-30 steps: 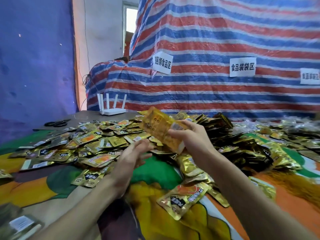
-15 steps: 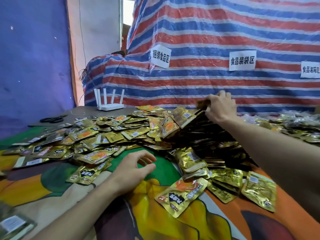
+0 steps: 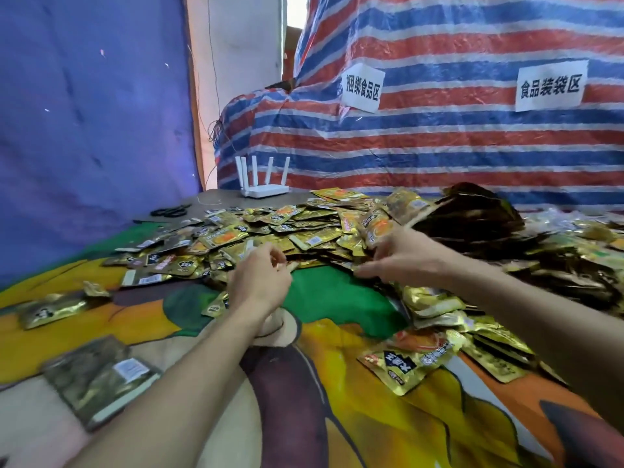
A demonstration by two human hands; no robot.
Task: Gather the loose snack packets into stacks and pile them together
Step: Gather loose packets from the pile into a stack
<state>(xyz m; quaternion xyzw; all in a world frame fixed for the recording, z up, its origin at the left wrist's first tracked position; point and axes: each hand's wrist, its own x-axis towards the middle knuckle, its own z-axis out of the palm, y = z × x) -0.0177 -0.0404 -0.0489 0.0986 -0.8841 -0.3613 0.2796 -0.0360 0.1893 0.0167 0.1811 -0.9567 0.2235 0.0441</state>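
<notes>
Gold snack packets (image 3: 270,231) lie loose across the patterned cloth (image 3: 337,298). Behind my right arm rises a taller, darker heap of packets (image 3: 472,211). My left hand (image 3: 260,282) hovers at the near edge of the loose spread with its fingers curled. Whether they pinch a packet is hidden. My right hand (image 3: 405,255) reaches left and lays blurred, extended fingers on packets at the foot of the heap. More packets (image 3: 415,359) lie under my right forearm.
A flat bundle of packets (image 3: 98,376) sits at the near left, and a single packet (image 3: 50,309) lies beyond it. A white router (image 3: 263,184) and black scissors (image 3: 170,211) are at the far left. A striped tarp (image 3: 439,146) walls off the back.
My right hand left the top of the tall heap and came down to the packets at its foot. My left hand rose from the cloth to the edge of the loose packets.
</notes>
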